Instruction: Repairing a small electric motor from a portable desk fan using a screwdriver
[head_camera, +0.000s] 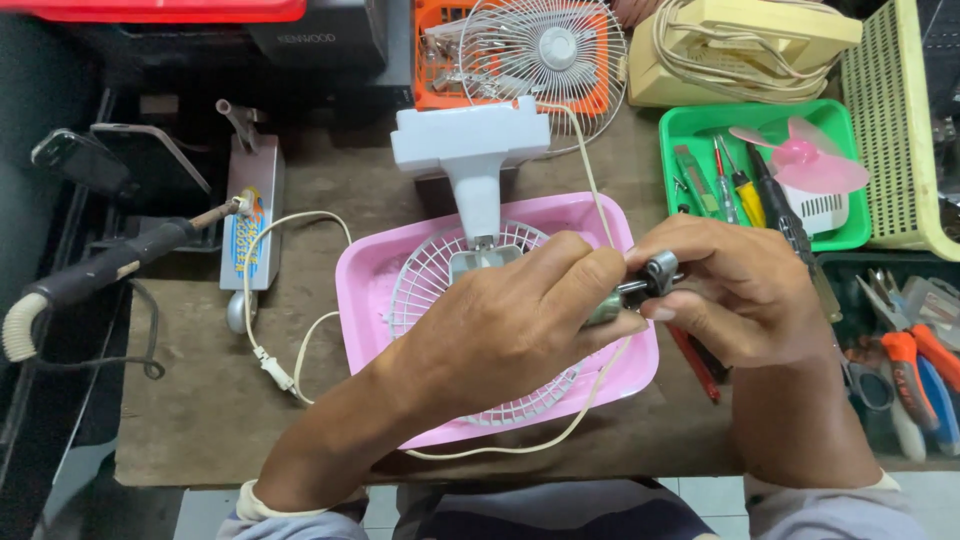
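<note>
**Small metal part being gripped by both hands above the pink tray**

A small grey metal motor part (640, 285) is being held between both hands, over the right half of a pink rectangular plastic tray (365, 275). The left hand (510, 335) is being kept closed around its left end, while the right hand (740, 290) is being pinched shut on its right end. A white wire fan guard (430, 275) is being carried in the tray, beside a white plastic fan base (470, 150)
</note>
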